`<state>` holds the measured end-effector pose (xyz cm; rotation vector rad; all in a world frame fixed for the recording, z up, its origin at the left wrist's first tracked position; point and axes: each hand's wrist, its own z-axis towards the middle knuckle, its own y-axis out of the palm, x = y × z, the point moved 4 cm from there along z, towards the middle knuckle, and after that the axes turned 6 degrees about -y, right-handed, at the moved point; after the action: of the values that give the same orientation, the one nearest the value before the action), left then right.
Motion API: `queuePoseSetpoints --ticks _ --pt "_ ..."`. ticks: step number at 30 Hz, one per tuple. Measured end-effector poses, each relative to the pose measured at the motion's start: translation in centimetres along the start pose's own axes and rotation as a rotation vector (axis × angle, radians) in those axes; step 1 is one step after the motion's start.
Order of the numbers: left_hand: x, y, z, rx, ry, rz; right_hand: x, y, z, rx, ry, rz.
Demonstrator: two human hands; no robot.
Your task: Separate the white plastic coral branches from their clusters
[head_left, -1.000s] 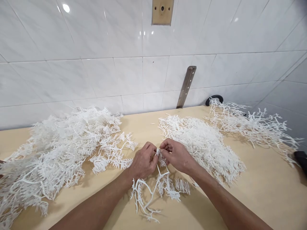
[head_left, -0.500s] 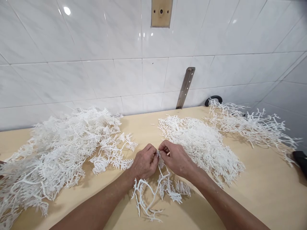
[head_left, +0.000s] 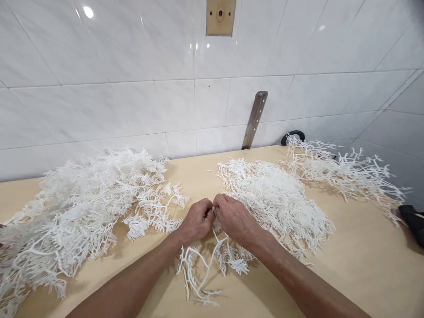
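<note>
Close together at the middle of the table, my left hand [head_left: 198, 221] and my right hand [head_left: 233, 216] are both closed, fingertips nearly touching. Between them they pinch a white branched plastic piece [head_left: 207, 269]. Its curved, twig-like stems and fine comb-like tufts hang down toward me between my wrists. The very part under my fingertips is mostly hidden. Just beyond my right hand spreads a heap of small loose white sprigs [head_left: 281, 198]. To the left of my left hand lies a tufted white branch [head_left: 159, 210], at the edge of a larger pile.
A big pile of tufted white branches [head_left: 86, 198] covers the table's left side. Bare white branches [head_left: 344, 172] lie at the far right, by a black ring-shaped handle [head_left: 293, 137]. A black object [head_left: 412, 223] sits at the right edge. A metal strip [head_left: 255, 120] leans on the tiled wall.
My right hand has turned over and its fingers have closed in against my left hand. Both hands and the hanging piece appear slightly further left, as the view shifted a little.
</note>
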<state>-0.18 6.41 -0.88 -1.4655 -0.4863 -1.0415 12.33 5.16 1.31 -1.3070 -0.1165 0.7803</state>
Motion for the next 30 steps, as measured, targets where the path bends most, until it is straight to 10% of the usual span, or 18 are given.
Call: queuePoseSetpoints --ticks 9,19,30 --pt "1.0 -0.3 -0.9 0.03 0.167 -0.029 3.7 -1.5 0.2 0.257 0.353 0.173" --pt "0.0 0.1 -0.6 0.1 0.076 -0.142 7.1 -6.1 -1.4 0.651 0.2 -0.106" --pt "0.0 -0.4 -0.6 0.158 0.006 -0.14 2.2 -3.3 -0.7 0.164 0.018 0.29"
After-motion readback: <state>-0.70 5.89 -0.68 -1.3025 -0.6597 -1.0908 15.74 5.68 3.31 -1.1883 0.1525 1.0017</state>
